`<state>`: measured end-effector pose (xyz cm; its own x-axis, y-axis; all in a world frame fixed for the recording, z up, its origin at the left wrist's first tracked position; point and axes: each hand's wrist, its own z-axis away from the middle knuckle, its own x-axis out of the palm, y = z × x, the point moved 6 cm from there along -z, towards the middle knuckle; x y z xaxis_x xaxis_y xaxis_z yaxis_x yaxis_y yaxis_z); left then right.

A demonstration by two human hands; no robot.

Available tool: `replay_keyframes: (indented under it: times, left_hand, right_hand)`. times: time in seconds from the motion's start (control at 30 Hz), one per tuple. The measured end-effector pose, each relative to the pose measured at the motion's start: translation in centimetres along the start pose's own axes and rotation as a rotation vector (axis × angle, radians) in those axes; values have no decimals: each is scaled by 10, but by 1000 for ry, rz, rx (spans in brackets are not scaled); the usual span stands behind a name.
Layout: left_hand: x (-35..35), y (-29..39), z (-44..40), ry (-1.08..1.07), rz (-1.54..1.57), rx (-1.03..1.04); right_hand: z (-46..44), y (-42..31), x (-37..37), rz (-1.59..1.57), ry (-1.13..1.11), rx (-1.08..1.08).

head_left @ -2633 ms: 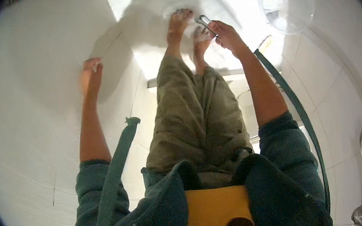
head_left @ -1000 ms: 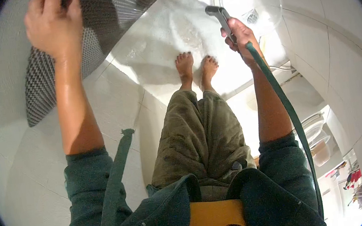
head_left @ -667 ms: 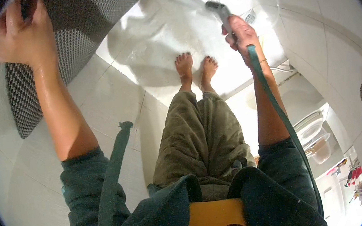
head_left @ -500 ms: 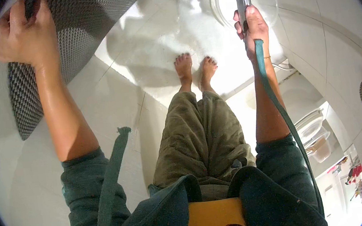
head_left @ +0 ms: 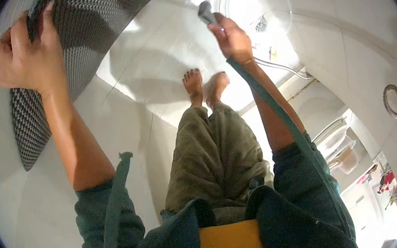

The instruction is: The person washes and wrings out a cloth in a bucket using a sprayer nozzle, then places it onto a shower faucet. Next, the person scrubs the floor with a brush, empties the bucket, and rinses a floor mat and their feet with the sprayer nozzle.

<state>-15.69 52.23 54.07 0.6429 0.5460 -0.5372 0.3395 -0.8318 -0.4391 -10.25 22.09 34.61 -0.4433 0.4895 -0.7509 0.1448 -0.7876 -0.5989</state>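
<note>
At the upper left, my left hand (head_left: 29, 60) is closed on the top edge of a grey woven mat (head_left: 94, 25), with a dark strip showing between thumb and fingers. The mat hangs against the white wall, its lower corner pointing down. My right hand (head_left: 233, 36) grips a silver and grey handheld sprayer (head_left: 206, 13), its head turned toward the mat side. Whether water leaves it is hard to make out. A pale hose (head_left: 285, 67) runs from near my right wrist to the wall at right.
A clear round plastic basin (head_left: 283, 9) stands on the wet tiled floor beyond my right hand, near a floor drain (head_left: 260, 24). Bare feet (head_left: 194, 83) are below. At right are a metal hose (head_left: 391, 102) and stacked plastic tubs (head_left: 346, 156).
My right hand has swung left with the sprayer, away from the basin, and the sprayer head has turned left. My left hand keeps its hold on the mat, slightly lower in view.
</note>
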Motion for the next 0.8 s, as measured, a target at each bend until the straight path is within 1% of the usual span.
replay_keyframes:
  times: [0.03, 0.07, 0.13, 0.2, 0.27, 0.3, 0.37, 0.4, 0.43, 0.47, 0.53, 0.57, 0.63, 0.67, 0.7, 0.8]
  left_hand:
    - [2, -1, 2, -33, -26, -45]
    - [5, -4, 3, -27, -23, -49]
    - [10, -14, 8, -16, 118, -38]
    - [9, -15, 8, -14, 136, -32]
    - [10, -15, 6, -15, 155, -20]
    - [11, -16, 5, -25, 195, -12]
    - [10, -17, -1, -41, 223, -10]
    - [5, -12, -6, -40, 237, 51]
    - [5, -5, -6, -49, 251, 106]
    - [8, -6, -5, -56, 249, 100]
    - [14, -9, 0, -63, 345, 77]
    - [15, -9, 4, -95, 350, 17]
    - [14, -7, 9, -147, 303, -34]
    - [16, -8, 11, -186, 266, -79]
    - [19, 0, 3, -196, 267, -70]
    - [22, 3, 3, -199, 311, -134]
  right_hand:
    - [1, -1, 1, 4, -49, 33]
    - [-3, 0, -1, 8, -42, 32]
    - [-12, 14, -12, -83, 64, 181]
    - [-26, 16, -15, -54, 87, 154]
    - [-44, 25, -11, -55, -30, 208]
    - [-56, 35, -12, -98, -39, 261]
    - [-93, 66, -19, -226, 56, 243]
    - [-105, 69, -29, -293, 28, 335]
    - [-130, 78, -44, -467, 25, 400]
    - [-143, 84, -47, -538, 23, 416]
    - [-161, 99, -50, -498, -4, 411]
    - [-170, 100, -50, -493, -16, 406]
    - [-178, 105, -34, -574, -216, 532]
    - [-181, 104, -31, -573, -225, 531]
    - [-185, 111, -34, -569, -236, 575]
    - [-190, 125, -28, -571, -267, 648]
